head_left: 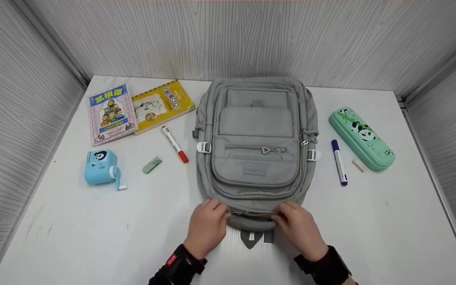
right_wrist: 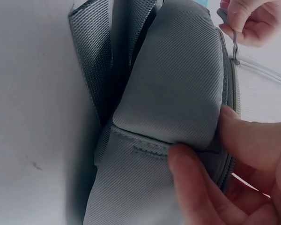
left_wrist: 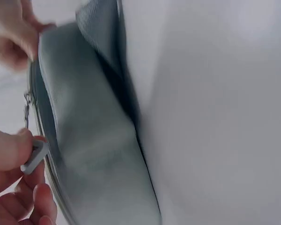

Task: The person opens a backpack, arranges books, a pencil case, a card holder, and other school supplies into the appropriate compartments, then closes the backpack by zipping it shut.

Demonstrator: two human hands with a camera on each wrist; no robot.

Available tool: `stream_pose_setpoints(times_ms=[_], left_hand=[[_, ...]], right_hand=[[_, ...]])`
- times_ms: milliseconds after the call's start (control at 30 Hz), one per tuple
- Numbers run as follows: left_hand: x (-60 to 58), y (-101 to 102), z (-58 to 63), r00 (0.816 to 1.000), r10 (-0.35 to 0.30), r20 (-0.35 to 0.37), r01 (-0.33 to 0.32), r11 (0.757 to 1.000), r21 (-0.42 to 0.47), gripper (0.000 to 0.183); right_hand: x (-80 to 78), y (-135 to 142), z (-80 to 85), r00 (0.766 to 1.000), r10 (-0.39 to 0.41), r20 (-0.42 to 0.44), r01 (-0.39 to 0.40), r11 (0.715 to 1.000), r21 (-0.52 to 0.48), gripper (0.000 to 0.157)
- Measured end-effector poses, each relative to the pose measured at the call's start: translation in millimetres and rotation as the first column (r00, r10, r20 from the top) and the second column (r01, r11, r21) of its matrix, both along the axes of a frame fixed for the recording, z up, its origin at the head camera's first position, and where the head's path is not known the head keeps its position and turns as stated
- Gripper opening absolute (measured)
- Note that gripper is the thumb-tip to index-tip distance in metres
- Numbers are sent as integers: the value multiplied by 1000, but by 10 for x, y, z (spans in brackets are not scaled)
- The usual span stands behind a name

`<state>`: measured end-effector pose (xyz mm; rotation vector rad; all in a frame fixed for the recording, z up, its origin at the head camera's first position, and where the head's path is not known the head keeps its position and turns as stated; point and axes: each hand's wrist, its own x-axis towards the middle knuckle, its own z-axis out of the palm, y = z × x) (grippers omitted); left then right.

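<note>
A grey backpack point(head_left: 256, 122) lies flat on the white table with its front pockets facing up. At its near end my left hand point(head_left: 207, 227) pinches a zipper pull point(left_wrist: 35, 157) between thumb and finger; the slider sits on the zipper line a little beyond. My right hand point(head_left: 300, 229) grips the bag's fabric beside the same zipper, thumb and fingers on either side of the edge, as the right wrist view shows. Between both hands runs the zipper point(head_left: 251, 213), and a narrow gap shows along it in the left wrist view.
To the left lie a pink book point(head_left: 113, 114), a yellow book point(head_left: 162, 105), a red marker point(head_left: 175, 144), a green eraser point(head_left: 152, 165) and a blue pencil sharpener point(head_left: 101, 168). On the right are a purple marker point(head_left: 339, 162), a small beige strip point(head_left: 358, 166) and a green panda pencil case point(head_left: 362, 138).
</note>
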<state>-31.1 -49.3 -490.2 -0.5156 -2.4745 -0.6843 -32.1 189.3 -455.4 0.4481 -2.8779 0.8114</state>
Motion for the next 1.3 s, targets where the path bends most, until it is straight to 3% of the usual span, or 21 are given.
stream_pose_setpoints(times_ms=[133,333,433,600,767,933,1000,1100,1300], left_hand=[[-111,-271,14,991,70,114,-70,998,-8,15],[-406,-672,69,938,167,303,-162,986,-43,7],[-561,-793,110,919,211,333,-195,977,-80,7],[-714,-843,177,909,219,355,-191,975,-113,8],[-745,-809,167,904,226,364,-210,974,-82,9],[-697,-795,122,903,232,362,-229,972,-51,9],[-674,-803,126,906,228,357,-227,973,-44,9],[-649,-818,141,911,214,352,-216,976,-33,9],[-626,-824,157,917,210,338,-201,978,-64,12]], right_hand=[[-1,10,-3,1000,-5,0,5,1000,-15,15],[-12,55,-36,1000,25,-20,-25,999,-29,17],[-19,107,-59,997,66,-42,-67,997,-31,18],[-21,142,-37,993,107,-54,-106,994,25,15],[-57,-40,122,978,155,-138,-131,977,166,15],[-91,-428,240,967,247,-70,-219,935,278,23],[-84,-584,226,963,266,-38,-241,916,320,26],[-64,-760,149,961,270,-63,-228,898,377,27],[-23,-842,4,953,255,-162,-175,904,391,19]])
